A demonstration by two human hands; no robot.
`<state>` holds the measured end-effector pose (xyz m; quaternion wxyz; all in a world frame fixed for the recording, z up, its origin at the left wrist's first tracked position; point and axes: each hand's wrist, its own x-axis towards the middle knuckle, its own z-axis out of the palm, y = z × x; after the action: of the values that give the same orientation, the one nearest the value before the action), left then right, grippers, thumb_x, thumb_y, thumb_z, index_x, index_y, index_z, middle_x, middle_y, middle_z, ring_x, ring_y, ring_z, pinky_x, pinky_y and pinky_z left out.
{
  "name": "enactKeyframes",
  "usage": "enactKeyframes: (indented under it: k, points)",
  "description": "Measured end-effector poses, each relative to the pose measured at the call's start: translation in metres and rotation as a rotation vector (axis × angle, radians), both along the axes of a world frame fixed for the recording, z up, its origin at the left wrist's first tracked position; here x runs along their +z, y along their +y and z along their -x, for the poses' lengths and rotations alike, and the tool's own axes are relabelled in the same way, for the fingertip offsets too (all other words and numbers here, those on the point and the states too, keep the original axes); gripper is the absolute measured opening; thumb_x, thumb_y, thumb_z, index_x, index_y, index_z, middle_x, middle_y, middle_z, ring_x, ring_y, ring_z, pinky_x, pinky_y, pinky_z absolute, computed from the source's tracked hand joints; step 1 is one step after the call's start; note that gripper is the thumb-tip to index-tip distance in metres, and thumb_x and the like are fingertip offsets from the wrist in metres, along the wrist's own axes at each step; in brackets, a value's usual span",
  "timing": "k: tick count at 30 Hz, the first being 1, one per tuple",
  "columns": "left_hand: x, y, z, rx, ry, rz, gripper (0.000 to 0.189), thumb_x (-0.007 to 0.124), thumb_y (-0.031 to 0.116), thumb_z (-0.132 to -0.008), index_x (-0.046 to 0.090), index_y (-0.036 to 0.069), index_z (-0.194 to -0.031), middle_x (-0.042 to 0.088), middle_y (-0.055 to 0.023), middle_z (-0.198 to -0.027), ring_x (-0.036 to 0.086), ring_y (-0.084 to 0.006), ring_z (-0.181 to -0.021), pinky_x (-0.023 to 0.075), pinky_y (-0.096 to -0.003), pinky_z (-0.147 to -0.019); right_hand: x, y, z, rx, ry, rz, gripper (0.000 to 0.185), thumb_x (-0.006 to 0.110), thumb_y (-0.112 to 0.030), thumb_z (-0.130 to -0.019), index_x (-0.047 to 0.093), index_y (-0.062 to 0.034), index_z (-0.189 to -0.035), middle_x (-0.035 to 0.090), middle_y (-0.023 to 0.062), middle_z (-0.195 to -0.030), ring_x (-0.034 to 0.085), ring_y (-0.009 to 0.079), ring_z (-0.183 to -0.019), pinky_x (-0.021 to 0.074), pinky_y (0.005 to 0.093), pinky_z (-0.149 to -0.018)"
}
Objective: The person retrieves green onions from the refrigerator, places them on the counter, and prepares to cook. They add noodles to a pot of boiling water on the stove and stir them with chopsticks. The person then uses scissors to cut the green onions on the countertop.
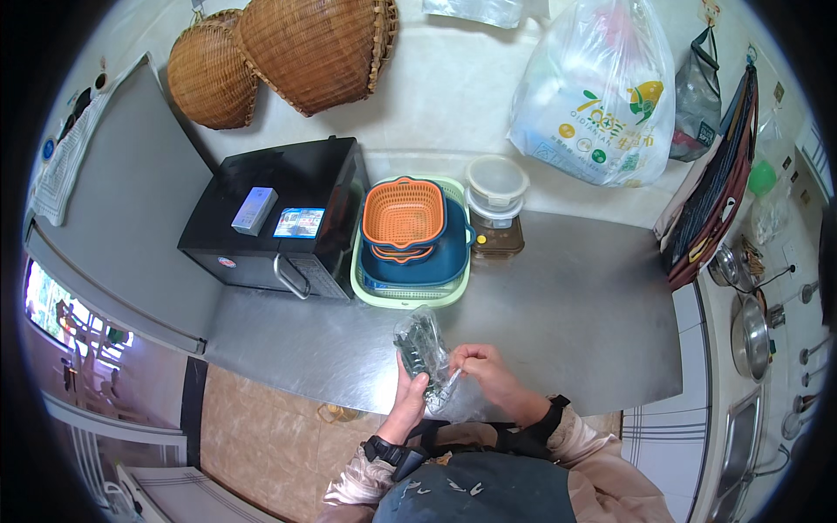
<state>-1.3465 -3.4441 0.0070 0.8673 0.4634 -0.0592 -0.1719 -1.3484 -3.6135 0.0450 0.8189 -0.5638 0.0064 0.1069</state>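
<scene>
My left hand grips a clear plastic bag with dark green contents, held over the front edge of the stainless steel counter. What the green contents are, I cannot tell through the crinkled film. With fingertips pinched together, my right hand holds a twisted part of the same bag at its right side. Loose film hangs down between both wrists. Just beyond the bag stands a light green basket holding a dark blue basin and stacked orange colanders.
Left of the baskets is a black microwave with a small box on top. Lidded containers stack against the wall. A stuffed plastic bag and woven bamboo baskets hang above. A sink lies far right.
</scene>
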Motion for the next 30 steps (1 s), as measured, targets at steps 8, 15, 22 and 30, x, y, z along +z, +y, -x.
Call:
enactKeyframes:
  k: [8, 15, 22, 30]
  points:
    - [0.004, -0.002, -0.004, 0.021, -0.171, -0.269, 0.080, 0.073, 0.031, -0.078, 0.023, 0.004, -0.134, 0.039, -0.0100, -0.124, 0.039, -0.0196, -0.118, 0.0320, -0.0345, -0.102, 0.012, -0.005, 0.004, 0.083, 0.402, -0.346, 0.013, 0.057, -0.017, -0.090, 0.052, -0.0074, -0.082, 0.055, 0.0039, -0.075, 0.048, 0.0095, -0.062, 0.0379, 0.0232, -0.053]
    - [0.001, -0.002, -0.009, -0.027, -0.255, -0.275, 0.083, 0.077, 0.022, -0.072, 0.026, 0.002, -0.133, 0.040, -0.0119, -0.126, 0.038, -0.0209, -0.121, 0.0311, -0.0349, -0.103, 0.007, -0.001, 0.006, -0.008, 0.099, -0.127, 0.013, 0.056, -0.018, -0.090, 0.058, -0.0071, -0.084, 0.053, -0.0009, -0.071, 0.045, 0.0096, -0.054, 0.0389, 0.0248, -0.054]
    - [-0.002, 0.000, -0.010, -0.074, -0.180, -0.373, 0.072, 0.071, 0.017, -0.077, 0.030, 0.001, -0.133, 0.043, -0.0114, -0.126, 0.040, -0.0190, -0.119, 0.0320, -0.0327, -0.102, 0.015, -0.022, 0.009, -0.108, -0.076, 0.581, 0.022, 0.051, -0.017, -0.090, 0.057, 0.0008, -0.078, 0.055, 0.0046, -0.070, 0.055, 0.0130, -0.061, 0.0431, 0.0287, -0.059]
    - [-0.006, 0.021, -0.002, -0.374, -0.012, -0.206, 0.066, 0.059, 0.014, -0.087, 0.023, -0.001, -0.141, 0.039, -0.0123, -0.134, 0.036, -0.0179, -0.124, 0.0281, -0.0285, -0.104, 0.015, -0.079, -0.004, -0.048, 0.116, 0.308, 0.025, 0.049, -0.020, -0.093, 0.052, -0.0054, -0.073, 0.052, 0.0023, -0.068, 0.048, 0.0153, -0.052, 0.0359, 0.0305, -0.049]
